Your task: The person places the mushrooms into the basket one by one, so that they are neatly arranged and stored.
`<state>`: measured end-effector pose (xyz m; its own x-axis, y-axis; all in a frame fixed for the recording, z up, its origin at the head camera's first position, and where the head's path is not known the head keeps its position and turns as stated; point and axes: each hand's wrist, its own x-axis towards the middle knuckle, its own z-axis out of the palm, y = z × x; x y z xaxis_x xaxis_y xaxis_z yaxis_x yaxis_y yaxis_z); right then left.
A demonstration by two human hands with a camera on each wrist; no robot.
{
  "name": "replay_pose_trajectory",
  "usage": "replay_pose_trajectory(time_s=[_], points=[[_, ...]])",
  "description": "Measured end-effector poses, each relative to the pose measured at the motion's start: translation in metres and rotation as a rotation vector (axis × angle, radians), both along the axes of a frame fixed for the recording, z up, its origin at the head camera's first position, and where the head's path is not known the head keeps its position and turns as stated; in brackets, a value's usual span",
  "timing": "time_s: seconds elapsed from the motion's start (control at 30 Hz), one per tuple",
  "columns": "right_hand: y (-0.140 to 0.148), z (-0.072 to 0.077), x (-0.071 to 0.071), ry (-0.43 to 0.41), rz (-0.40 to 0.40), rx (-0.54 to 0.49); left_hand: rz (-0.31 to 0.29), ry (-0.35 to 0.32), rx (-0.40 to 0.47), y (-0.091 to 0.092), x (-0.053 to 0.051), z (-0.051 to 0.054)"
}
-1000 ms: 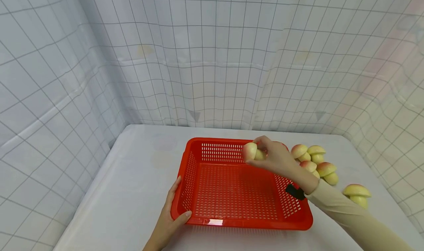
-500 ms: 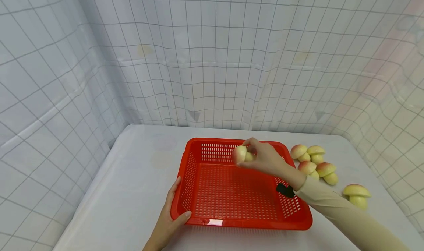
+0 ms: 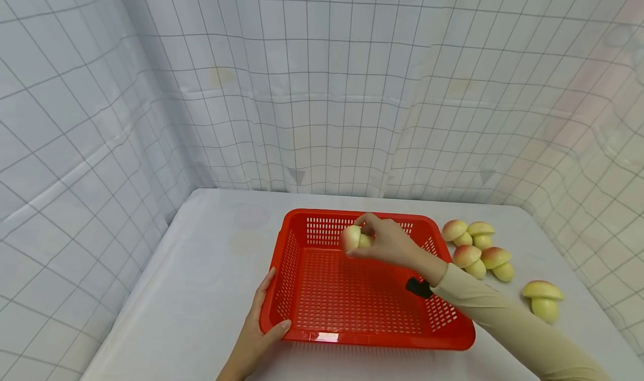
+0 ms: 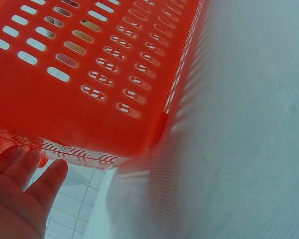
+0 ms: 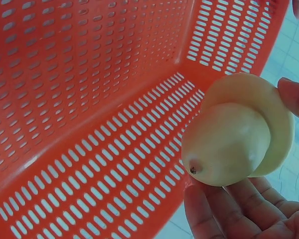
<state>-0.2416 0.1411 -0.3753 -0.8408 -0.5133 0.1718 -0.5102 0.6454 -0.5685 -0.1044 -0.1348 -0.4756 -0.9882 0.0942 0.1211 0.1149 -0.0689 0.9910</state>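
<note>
A red plastic basket [image 3: 357, 291] with slotted walls stands on the white table. My left hand [image 3: 255, 328] grips its near left corner, the thumb over the front rim and the fingers along the left side. In the left wrist view, fingers [image 4: 47, 186] show at the basket's outer wall [image 4: 74, 109]. Above the basket's inside, toward the back, my right hand [image 3: 387, 241] holds a toy mushroom [image 3: 352, 238] with a pinkish-yellow cap. The right wrist view shows the pale stem of this mushroom [image 5: 226, 144], with thumb and fingers around the cap.
To the right of the basket lie several more toy mushrooms [image 3: 495, 261], most in a cluster. One mushroom [image 3: 543, 300] sits apart, nearer the front right. White gridded curtains [image 3: 342, 107] enclose the table [image 3: 211, 269] at the back and sides.
My right hand has moved left and slightly down over the basket, carrying the mushroom. The left hand and the basket have stayed in place.
</note>
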Motion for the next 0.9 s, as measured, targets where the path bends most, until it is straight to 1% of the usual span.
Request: replay_pose_trajectory(time_s=[0.2,0.43,0.67,0.9], points=[[-0.008,-0.004,-0.002,-0.015,-0.002,0.02,0.0,0.008,-0.007,0.0,0.0,0.0],[-0.019,-0.01,-0.006,-0.043,0.014,0.031,0.005,0.015,-0.012,0.0,0.0,-0.001],[-0.029,-0.017,-0.01,-0.054,0.036,0.035,0.012,0.003,-0.016,0.0,0.0,0.0],[-0.037,-0.024,-0.013,-0.043,0.061,0.054,0.032,-0.022,-0.032,0.001,0.001,0.001]])
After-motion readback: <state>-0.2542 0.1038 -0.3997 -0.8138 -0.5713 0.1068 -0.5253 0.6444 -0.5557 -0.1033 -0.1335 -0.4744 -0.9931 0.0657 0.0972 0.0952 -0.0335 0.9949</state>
